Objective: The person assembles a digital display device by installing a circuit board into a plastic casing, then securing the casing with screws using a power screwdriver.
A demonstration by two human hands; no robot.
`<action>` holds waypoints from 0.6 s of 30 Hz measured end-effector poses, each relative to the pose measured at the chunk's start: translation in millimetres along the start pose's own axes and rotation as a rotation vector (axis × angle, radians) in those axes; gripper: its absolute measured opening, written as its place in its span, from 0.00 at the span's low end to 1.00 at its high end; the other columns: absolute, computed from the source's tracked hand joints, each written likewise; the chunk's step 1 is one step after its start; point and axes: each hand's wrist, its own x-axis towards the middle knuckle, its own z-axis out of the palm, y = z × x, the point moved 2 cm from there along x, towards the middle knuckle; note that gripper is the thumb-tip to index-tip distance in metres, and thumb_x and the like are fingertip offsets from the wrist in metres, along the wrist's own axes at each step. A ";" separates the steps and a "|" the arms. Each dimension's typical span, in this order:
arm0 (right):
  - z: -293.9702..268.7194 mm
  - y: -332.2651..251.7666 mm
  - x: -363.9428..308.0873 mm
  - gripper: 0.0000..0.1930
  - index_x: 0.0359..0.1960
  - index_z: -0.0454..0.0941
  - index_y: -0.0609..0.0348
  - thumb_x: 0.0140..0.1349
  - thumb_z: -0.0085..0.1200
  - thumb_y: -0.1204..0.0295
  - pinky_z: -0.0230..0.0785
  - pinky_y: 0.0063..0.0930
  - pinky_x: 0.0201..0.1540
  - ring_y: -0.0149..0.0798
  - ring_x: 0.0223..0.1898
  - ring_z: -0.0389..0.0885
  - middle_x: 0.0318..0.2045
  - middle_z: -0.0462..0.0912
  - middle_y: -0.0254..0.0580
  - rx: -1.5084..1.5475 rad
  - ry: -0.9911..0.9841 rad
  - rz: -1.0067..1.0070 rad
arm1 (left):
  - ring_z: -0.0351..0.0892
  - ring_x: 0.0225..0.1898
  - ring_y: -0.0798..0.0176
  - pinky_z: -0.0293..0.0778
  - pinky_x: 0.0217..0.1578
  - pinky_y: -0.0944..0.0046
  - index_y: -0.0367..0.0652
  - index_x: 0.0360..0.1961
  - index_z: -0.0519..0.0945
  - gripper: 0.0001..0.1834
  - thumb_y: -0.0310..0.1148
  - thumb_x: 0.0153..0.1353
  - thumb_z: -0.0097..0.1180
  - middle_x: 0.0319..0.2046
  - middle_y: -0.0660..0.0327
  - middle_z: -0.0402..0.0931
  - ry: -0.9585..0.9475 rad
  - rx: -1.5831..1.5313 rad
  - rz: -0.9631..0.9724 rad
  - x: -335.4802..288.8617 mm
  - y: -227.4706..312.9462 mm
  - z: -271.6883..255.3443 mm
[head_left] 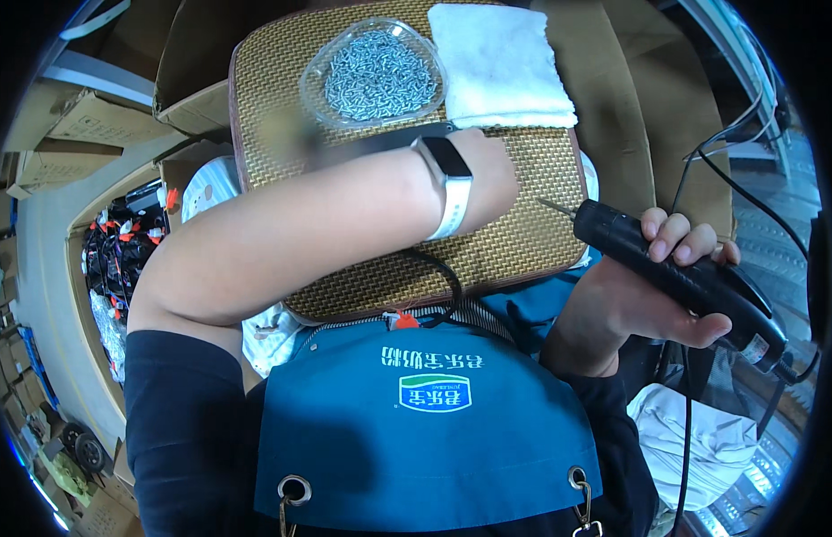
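Observation:
My right hand [662,291] is closed round a black electric screwdriver [653,246], whose thin bit points left over the woven mat. Across the mat reaches my left arm, a watch with a white strap [445,166] on its wrist. The back of my left hand [492,179] faces up and its fingers are hidden. Behind that forearm shows a long black part [389,140], its left end blurred; whether my left hand grips it I cannot tell. A black cable [454,282] with an orange-red connector [403,319] comes out below the forearm.
On the woven mat [282,80] stand a clear tray [313,107] of small silver screws [380,76] and a folded white cloth [501,67]. Cardboard [613,80] surrounds it. An open box at left holds black parts with orange connectors [121,242]. The screwdriver's cord [689,430] hangs at right.

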 end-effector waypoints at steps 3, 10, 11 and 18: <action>2.4 -4.1 -0.1 0.38 0.54 0.64 0.55 0.58 0.49 0.35 0.69 0.33 0.35 0.36 0.26 0.74 0.28 0.71 0.38 0.007 0.006 -0.008 | 0.79 0.42 0.55 0.75 0.41 0.58 0.42 0.26 0.85 0.08 0.29 0.54 0.53 0.34 0.57 0.81 -0.014 0.084 0.008 -0.8 10.0 -4.7; 3.1 -10.5 -4.7 0.37 0.53 0.65 0.55 0.56 0.52 0.35 0.68 0.32 0.34 0.35 0.26 0.74 0.28 0.70 0.38 -0.002 0.026 -0.019 | 0.80 0.37 0.52 0.74 0.38 0.54 0.42 0.25 0.84 0.08 0.33 0.50 0.55 0.30 0.54 0.81 0.005 0.079 0.014 4.0 14.8 -11.0; 1.9 -10.2 -3.7 0.37 0.53 0.65 0.55 0.56 0.52 0.36 0.68 0.32 0.34 0.35 0.26 0.74 0.28 0.70 0.38 -0.018 0.037 -0.012 | 0.80 0.37 0.52 0.74 0.38 0.54 0.42 0.25 0.84 0.08 0.33 0.50 0.55 0.30 0.54 0.81 0.006 0.090 -0.001 0.6 7.0 -17.7; -0.1 -14.0 -3.7 0.37 0.52 0.65 0.56 0.57 0.51 0.35 0.69 0.33 0.35 0.34 0.25 0.73 0.27 0.70 0.37 -0.044 0.074 0.007 | 0.76 0.49 0.48 0.72 0.51 0.52 0.38 0.42 0.81 0.22 0.47 0.55 0.57 0.41 0.47 0.79 0.237 -0.078 -0.372 -55.6 -81.2 -34.9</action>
